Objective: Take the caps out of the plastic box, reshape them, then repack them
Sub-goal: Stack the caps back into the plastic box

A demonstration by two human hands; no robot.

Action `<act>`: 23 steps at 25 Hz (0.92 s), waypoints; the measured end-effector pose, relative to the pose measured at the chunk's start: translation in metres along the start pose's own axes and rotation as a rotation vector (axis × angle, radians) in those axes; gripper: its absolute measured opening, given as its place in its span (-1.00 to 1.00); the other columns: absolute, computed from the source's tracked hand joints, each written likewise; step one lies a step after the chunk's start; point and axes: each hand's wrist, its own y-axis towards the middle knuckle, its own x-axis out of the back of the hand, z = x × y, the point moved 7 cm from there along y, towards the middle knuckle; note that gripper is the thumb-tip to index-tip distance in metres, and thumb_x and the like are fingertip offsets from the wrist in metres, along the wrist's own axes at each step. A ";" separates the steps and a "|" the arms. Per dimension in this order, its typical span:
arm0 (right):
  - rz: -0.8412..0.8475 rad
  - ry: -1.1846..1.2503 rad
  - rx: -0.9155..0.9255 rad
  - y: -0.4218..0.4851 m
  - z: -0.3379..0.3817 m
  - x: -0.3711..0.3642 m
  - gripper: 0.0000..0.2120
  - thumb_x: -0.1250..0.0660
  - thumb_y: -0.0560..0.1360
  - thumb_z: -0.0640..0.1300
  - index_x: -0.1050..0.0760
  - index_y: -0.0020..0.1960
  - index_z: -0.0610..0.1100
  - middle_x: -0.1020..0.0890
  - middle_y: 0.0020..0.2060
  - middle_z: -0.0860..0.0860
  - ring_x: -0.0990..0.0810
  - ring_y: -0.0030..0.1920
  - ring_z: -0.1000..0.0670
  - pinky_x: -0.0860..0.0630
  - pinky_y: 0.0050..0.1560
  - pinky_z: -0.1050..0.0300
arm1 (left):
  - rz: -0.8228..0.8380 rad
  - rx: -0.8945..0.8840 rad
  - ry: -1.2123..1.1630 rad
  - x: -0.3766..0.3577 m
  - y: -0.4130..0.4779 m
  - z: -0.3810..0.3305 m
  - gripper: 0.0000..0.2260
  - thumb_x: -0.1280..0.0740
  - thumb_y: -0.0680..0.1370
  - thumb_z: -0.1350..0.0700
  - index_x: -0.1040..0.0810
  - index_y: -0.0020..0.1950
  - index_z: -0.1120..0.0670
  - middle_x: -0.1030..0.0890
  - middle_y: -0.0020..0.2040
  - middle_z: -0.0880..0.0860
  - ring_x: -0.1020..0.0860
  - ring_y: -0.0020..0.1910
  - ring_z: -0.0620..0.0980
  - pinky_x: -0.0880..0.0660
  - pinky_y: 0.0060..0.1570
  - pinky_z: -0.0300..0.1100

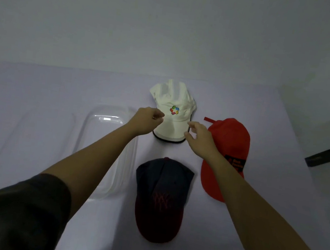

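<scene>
Both arms stretch forward, bare from the dark short sleeves (25, 207) down. The left hand (146, 120) is curled into a loose fist, knuckles up, thumb and forefinger pinched together at its far side. The right hand (199, 139) lies palm down with fingers (193, 125) spread and slightly bent, thumb pointing toward the left hand. The two hands are near each other, not touching.

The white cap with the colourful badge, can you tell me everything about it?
The white cap is pale, thin-looking fabric with a red, green, blue and yellow badge on the front and dark edging round its brim. It lies on the table, brim toward the person, farthest of the three caps. The left hand and right hand are at the brim's two sides; whether they grip it is unclear.
</scene>
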 end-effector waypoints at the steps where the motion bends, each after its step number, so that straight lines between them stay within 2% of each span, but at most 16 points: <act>1: 0.001 0.023 -0.056 0.009 -0.002 -0.001 -0.53 -0.29 0.53 -0.15 -0.28 0.38 -0.24 -0.43 0.31 -0.17 -0.44 0.30 -0.13 -0.39 0.23 0.07 | -0.020 -0.006 -0.009 0.002 0.012 -0.003 -0.69 -0.24 0.58 0.08 -0.51 0.29 0.15 -0.57 0.25 0.10 -0.54 0.18 0.02 -0.34 0.08 -0.29; 4: 0.048 0.061 -0.314 0.026 -0.021 -0.016 -0.31 -0.38 0.47 -0.07 -0.11 0.45 -0.26 -0.30 0.38 -0.21 -0.36 0.34 -0.17 -0.37 0.22 0.06 | -0.035 -0.083 0.038 0.001 0.048 -0.012 -0.54 -0.25 0.55 0.01 -0.37 0.39 0.21 -0.42 0.39 0.16 -0.41 0.34 0.08 -0.31 0.22 -0.19; 6: 0.089 0.069 -0.440 0.028 -0.034 -0.032 -0.16 -0.43 0.42 0.00 -0.02 0.47 -0.27 -0.21 0.43 -0.21 -0.30 0.38 -0.17 -0.34 0.26 0.04 | 0.054 -0.094 0.110 -0.008 0.071 -0.011 -0.34 -0.33 0.52 0.01 -0.12 0.52 0.17 -0.09 0.55 0.12 -0.11 0.51 0.06 -0.15 0.41 -0.10; 8: 0.084 0.082 -0.474 0.032 -0.040 -0.042 -0.07 -0.47 0.38 0.02 0.03 0.48 -0.27 -0.17 0.44 -0.20 -0.25 0.41 -0.18 -0.30 0.30 0.01 | 0.142 -0.120 0.169 -0.015 0.092 -0.009 -0.17 -0.39 0.48 -0.01 0.08 0.55 0.12 0.13 0.57 0.08 0.07 0.54 0.08 -0.08 0.47 0.03; 9: 0.069 0.094 -0.463 0.033 -0.041 -0.046 -0.05 -0.49 0.35 0.00 0.03 0.48 -0.26 -0.17 0.44 -0.20 -0.23 0.41 -0.18 -0.29 0.32 0.00 | 0.170 -0.164 0.234 -0.018 0.099 -0.010 -0.13 -0.40 0.46 -0.03 0.13 0.55 0.07 0.15 0.57 0.07 0.06 0.54 0.10 -0.11 0.45 0.11; 11: 0.028 0.127 -0.420 0.038 -0.043 -0.050 -0.04 -0.54 0.30 -0.05 -0.01 0.46 -0.24 -0.21 0.41 -0.18 -0.23 0.40 -0.17 -0.27 0.31 -0.01 | 0.237 -0.199 0.362 -0.026 0.109 -0.013 -0.09 -0.40 0.43 -0.09 0.19 0.54 -0.02 -0.03 0.56 0.07 -0.13 0.49 0.16 -0.23 0.36 0.19; 13: 0.002 0.104 -0.363 0.041 -0.043 -0.053 -0.02 -0.57 0.24 -0.06 -0.05 0.46 -0.21 -0.25 0.39 -0.14 -0.21 0.40 -0.16 -0.22 0.33 0.00 | 0.295 -0.141 0.430 -0.034 0.115 -0.014 -0.09 -0.41 0.40 -0.12 0.13 0.54 -0.02 -0.28 0.45 0.11 -0.29 0.37 0.20 -0.31 0.27 0.17; 15: -0.002 0.062 -0.309 0.043 -0.045 -0.056 0.06 -0.60 0.18 -0.01 -0.06 0.48 -0.18 -0.26 0.40 -0.10 -0.20 0.41 -0.14 -0.17 0.38 -0.03 | 0.320 -0.088 0.485 -0.038 0.120 -0.015 -0.30 -0.44 0.38 -0.10 -0.25 0.44 0.01 -0.44 0.25 0.10 -0.32 0.29 0.17 -0.29 0.20 0.14; 16: -0.015 0.050 -0.286 0.044 -0.045 -0.056 0.07 -0.60 0.16 0.01 -0.06 0.48 -0.16 -0.26 0.40 -0.10 -0.20 0.41 -0.14 -0.16 0.39 -0.03 | 0.326 -0.084 0.511 -0.039 0.120 -0.017 -0.49 -0.44 0.37 -0.08 -0.44 0.28 0.01 -0.49 0.10 0.06 -0.34 0.25 0.14 -0.28 0.16 0.11; 17: -0.027 0.054 -0.282 0.043 -0.045 -0.055 0.08 -0.60 0.15 0.00 -0.05 0.48 -0.16 -0.25 0.41 -0.09 -0.19 0.42 -0.13 -0.15 0.40 -0.02 | 0.328 -0.081 0.525 -0.039 0.119 -0.019 -0.67 -0.43 0.37 -0.07 -0.54 0.08 -0.01 -0.49 -0.04 0.02 -0.34 0.19 0.10 -0.27 0.11 0.07; 18: -0.033 0.064 -0.280 0.043 -0.046 -0.055 0.09 -0.60 0.17 -0.02 -0.02 0.49 -0.16 -0.22 0.43 -0.10 -0.15 0.44 -0.13 -0.12 0.41 -0.02 | 0.329 -0.085 0.527 -0.039 0.118 -0.020 -0.80 -0.43 0.36 -0.06 -0.55 -0.08 -0.04 -0.46 -0.12 -0.01 -0.31 0.14 0.07 -0.25 0.07 0.04; 20: -0.039 0.081 -0.276 0.040 -0.049 -0.056 0.14 -0.60 0.19 -0.03 0.08 0.51 -0.16 -0.13 0.47 -0.11 -0.08 0.47 -0.12 -0.09 0.43 -0.01 | 0.336 -0.130 0.514 -0.042 0.115 -0.023 -0.83 -0.44 0.35 -0.06 -0.48 -0.24 -0.06 -0.44 -0.14 0.00 -0.28 0.06 0.04 -0.26 0.03 0.00; 22: -0.066 0.070 -0.263 0.037 -0.051 -0.055 0.19 -0.60 0.18 -0.01 0.14 0.51 -0.14 -0.03 0.50 -0.13 0.01 0.50 -0.13 -0.05 0.44 -0.04 | 0.421 -0.164 0.465 -0.046 0.109 -0.024 -0.81 -0.43 0.36 -0.03 -0.46 -0.23 -0.01 -0.51 -0.15 0.02 -0.43 -0.01 0.04 -0.34 0.01 -0.05; 23: -0.087 0.029 -0.243 0.036 -0.049 -0.054 0.21 -0.60 0.17 0.03 0.17 0.52 -0.12 0.03 0.51 -0.15 0.06 0.51 -0.14 -0.02 0.45 -0.06 | 0.486 -0.163 0.404 -0.047 0.105 -0.024 -0.81 -0.43 0.39 -0.01 -0.48 -0.14 0.03 -0.56 -0.14 0.02 -0.50 -0.04 0.04 -0.38 -0.02 -0.07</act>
